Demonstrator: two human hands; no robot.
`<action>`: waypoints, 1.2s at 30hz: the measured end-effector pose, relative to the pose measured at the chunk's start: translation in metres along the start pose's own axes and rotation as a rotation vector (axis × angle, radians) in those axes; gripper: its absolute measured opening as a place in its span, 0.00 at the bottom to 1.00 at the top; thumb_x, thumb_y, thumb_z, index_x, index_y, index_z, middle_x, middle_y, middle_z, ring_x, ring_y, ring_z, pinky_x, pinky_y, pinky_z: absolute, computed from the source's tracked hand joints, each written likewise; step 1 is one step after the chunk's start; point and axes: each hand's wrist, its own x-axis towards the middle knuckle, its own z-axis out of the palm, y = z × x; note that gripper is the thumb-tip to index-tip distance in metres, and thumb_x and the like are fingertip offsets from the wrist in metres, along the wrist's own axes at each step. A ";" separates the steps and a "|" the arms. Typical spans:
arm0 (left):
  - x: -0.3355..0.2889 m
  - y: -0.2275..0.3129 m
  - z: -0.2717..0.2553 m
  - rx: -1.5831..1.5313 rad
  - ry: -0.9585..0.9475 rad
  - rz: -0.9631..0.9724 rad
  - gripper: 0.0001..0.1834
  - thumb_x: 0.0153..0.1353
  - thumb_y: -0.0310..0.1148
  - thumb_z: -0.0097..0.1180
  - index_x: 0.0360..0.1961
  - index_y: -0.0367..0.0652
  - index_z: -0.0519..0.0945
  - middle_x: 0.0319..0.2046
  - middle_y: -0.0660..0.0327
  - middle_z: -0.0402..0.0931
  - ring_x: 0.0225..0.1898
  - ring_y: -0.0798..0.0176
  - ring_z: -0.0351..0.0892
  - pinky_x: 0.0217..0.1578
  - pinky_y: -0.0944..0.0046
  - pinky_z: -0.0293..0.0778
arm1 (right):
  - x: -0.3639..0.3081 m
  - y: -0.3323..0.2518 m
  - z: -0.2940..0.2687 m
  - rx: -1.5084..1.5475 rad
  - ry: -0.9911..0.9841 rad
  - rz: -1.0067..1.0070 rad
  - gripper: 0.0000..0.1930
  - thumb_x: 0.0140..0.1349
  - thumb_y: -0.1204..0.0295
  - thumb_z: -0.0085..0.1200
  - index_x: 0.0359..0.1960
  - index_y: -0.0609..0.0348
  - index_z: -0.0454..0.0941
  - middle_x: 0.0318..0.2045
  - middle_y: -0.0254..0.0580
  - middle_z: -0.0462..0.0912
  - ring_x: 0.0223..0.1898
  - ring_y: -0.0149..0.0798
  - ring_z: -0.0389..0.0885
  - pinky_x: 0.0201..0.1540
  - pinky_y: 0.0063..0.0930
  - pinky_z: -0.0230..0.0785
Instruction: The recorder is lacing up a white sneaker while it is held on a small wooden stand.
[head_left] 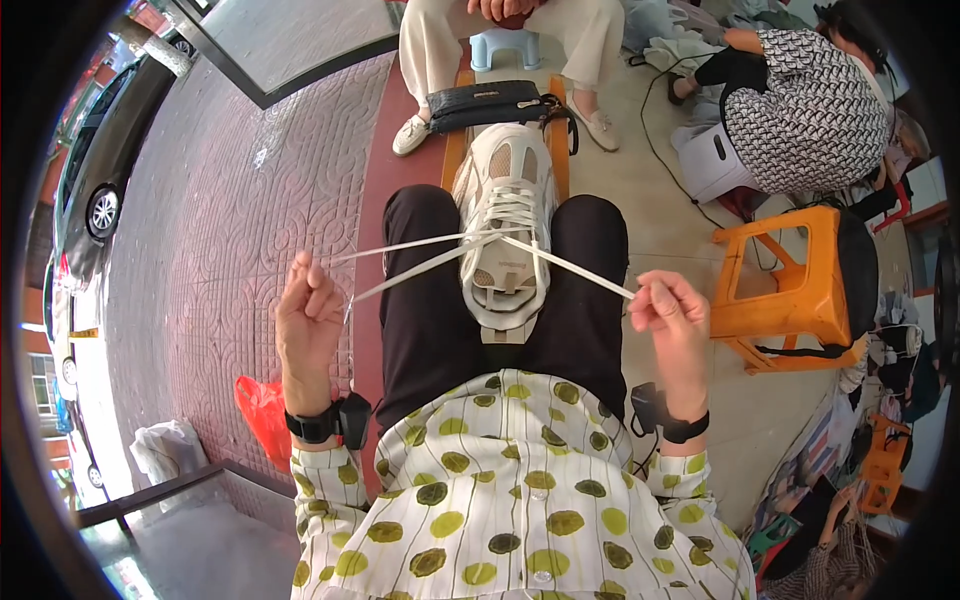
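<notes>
Left hand [312, 305] pinching lace [585, 274], strands straight; right hand [668, 305] gripping lace on other side. Strands meet over pale shoe [508, 180], between dark-trousered knees [420, 250], toe pointing away. Orange stool [785, 318] off to right. Black bag [480, 104] just past toe. Farther, seated person [428, 50], blue stool [503, 46].
</notes>
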 end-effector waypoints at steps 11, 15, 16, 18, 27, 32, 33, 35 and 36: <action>-0.032 -0.001 -0.004 -0.329 0.093 -0.100 0.11 0.71 0.24 0.46 0.53 0.39 0.72 0.36 0.60 0.76 0.25 0.74 0.63 0.29 0.72 0.62 | 0.020 0.024 -0.065 0.437 0.288 0.056 0.11 0.71 0.71 0.54 0.50 0.62 0.80 0.30 0.31 0.80 0.26 0.22 0.67 0.31 0.17 0.60; -0.044 0.015 0.018 -0.235 -0.057 -0.026 0.11 0.71 0.25 0.45 0.52 0.38 0.72 0.36 0.60 0.75 0.26 0.73 0.65 0.32 0.70 0.64 | 0.018 0.039 -0.104 0.574 0.270 0.080 0.13 0.72 0.72 0.52 0.54 0.63 0.77 0.33 0.32 0.80 0.25 0.22 0.67 0.31 0.17 0.62; -0.046 0.019 0.025 -0.167 -0.104 -0.009 0.10 0.71 0.25 0.45 0.52 0.38 0.72 0.36 0.60 0.74 0.27 0.73 0.65 0.33 0.70 0.65 | 0.017 0.040 -0.113 0.571 0.269 0.078 0.13 0.72 0.72 0.52 0.54 0.63 0.77 0.33 0.32 0.80 0.25 0.22 0.67 0.31 0.17 0.62; -0.054 0.020 0.035 -0.048 -0.018 0.033 0.10 0.71 0.26 0.46 0.52 0.38 0.72 0.30 0.62 0.73 0.23 0.74 0.65 0.29 0.72 0.65 | 0.014 0.040 -0.115 0.710 0.382 0.133 0.13 0.72 0.72 0.51 0.54 0.63 0.77 0.33 0.32 0.80 0.26 0.23 0.69 0.32 0.16 0.64; -0.102 0.020 0.093 0.726 -0.462 -0.602 0.09 0.69 0.18 0.45 0.43 0.32 0.78 0.29 0.54 0.83 0.20 0.75 0.76 0.21 0.77 0.71 | -0.009 0.049 -0.091 0.000 0.268 0.287 0.12 0.70 0.67 0.57 0.48 0.61 0.81 0.28 0.33 0.82 0.25 0.23 0.72 0.30 0.16 0.65; -0.106 0.026 0.086 0.615 -0.404 -0.520 0.11 0.68 0.15 0.42 0.44 0.31 0.77 0.30 0.55 0.83 0.23 0.73 0.79 0.22 0.75 0.73 | -0.011 0.053 -0.100 -0.034 0.308 0.251 0.12 0.70 0.69 0.56 0.51 0.61 0.80 0.28 0.35 0.83 0.26 0.26 0.75 0.31 0.18 0.68; -0.102 0.022 0.101 0.737 -0.416 -0.590 0.12 0.66 0.15 0.41 0.45 0.31 0.77 0.29 0.56 0.83 0.23 0.74 0.78 0.22 0.75 0.73 | -0.011 0.057 -0.099 -0.341 0.268 0.277 0.13 0.69 0.70 0.56 0.52 0.60 0.79 0.30 0.37 0.83 0.27 0.27 0.77 0.31 0.20 0.70; -0.092 0.007 0.110 0.820 -0.574 -0.722 0.13 0.63 0.15 0.44 0.46 0.35 0.77 0.30 0.59 0.84 0.24 0.72 0.79 0.23 0.71 0.74 | -0.008 0.062 -0.090 -0.894 0.200 0.204 0.17 0.66 0.75 0.55 0.57 0.57 0.77 0.39 0.42 0.84 0.30 0.30 0.81 0.35 0.26 0.75; -0.083 -0.004 0.119 0.862 -0.671 -0.776 0.14 0.62 0.15 0.45 0.46 0.37 0.77 0.29 0.60 0.84 0.24 0.71 0.80 0.24 0.69 0.74 | -0.002 0.057 -0.079 -0.900 0.219 0.208 0.17 0.66 0.75 0.55 0.57 0.57 0.77 0.39 0.42 0.84 0.30 0.30 0.81 0.35 0.26 0.75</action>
